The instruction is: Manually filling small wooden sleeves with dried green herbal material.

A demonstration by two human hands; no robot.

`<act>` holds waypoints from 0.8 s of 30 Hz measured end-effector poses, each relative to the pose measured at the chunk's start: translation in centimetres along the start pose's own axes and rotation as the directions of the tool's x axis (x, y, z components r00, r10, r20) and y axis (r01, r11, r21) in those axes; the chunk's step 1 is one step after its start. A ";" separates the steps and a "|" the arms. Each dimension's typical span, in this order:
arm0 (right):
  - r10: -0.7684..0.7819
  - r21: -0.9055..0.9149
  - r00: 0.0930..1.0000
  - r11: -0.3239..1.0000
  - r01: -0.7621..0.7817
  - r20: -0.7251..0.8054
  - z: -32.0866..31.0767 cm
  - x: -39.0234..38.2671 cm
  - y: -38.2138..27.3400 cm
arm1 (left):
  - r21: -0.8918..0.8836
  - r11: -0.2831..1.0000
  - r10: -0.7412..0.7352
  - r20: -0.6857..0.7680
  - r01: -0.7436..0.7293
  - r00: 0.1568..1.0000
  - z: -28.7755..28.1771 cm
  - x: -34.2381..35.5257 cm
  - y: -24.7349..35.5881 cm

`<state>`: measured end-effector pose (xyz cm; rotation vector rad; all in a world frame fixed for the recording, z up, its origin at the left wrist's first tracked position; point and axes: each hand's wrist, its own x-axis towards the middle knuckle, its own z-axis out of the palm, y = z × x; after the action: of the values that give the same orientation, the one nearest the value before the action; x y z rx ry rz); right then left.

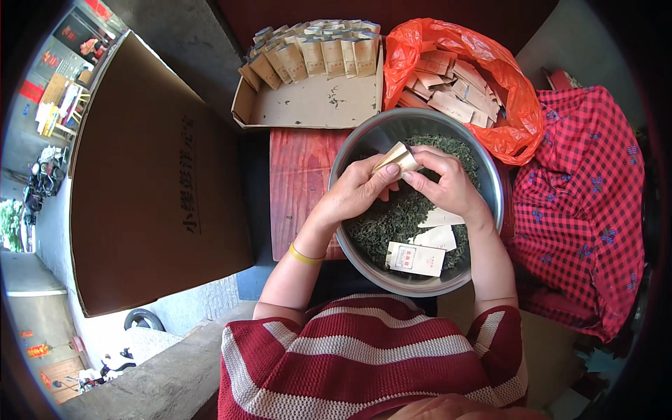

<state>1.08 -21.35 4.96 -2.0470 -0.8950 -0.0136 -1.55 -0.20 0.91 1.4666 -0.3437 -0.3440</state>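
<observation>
Over a wide metal basin (339, 175) my two hands hold a small tan paper packet (400, 158) between them. My left hand (357, 185), with a yellow band on its wrist, pinches the packet's near side with thumb and fingers. My right hand (444, 182) grips its right side, fingertips close to the left thumb. What the packet contains cannot be seen. Dark green dried leaves (381, 227), like loose tea, fill much of the basin. Several flat paper packets lie on the leaves near me, the front one (416, 260) printed in red.
Behind the basin, a shallow cardboard tray (308, 105) holds rows of upright packets (315, 56). An orange-red plastic bag (514, 136) beside it contains many flat packets (465, 94). Left stands a large cardboard box (150, 182); right, a red checked cloth (581, 203). A reddish wooden surface (297, 182) lies under the tray.
</observation>
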 end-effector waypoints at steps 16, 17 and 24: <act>-0.051 -0.074 0.991 0.996 0.042 -0.127 0.5 -0.2 -0.8 | 0.032 0.999 0.017 -0.038 -0.016 0.999 -0.1 -0.3 -0.2; 0.040 0.059 0.984 0.998 -0.031 -0.172 0.6 -0.2 -0.9 | 0.032 0.998 0.049 -0.065 -0.047 0.997 -0.1 -0.2 -0.2; 0.066 0.026 0.996 0.998 -0.065 -0.064 0.9 -0.1 -0.3 | 0.023 0.986 0.165 -0.111 -0.163 0.980 0.6 -0.3 -0.1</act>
<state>0.55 -20.69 4.61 -2.0411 -0.7842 -0.0329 -2.04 -0.60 0.86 1.4535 -0.3743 -0.1260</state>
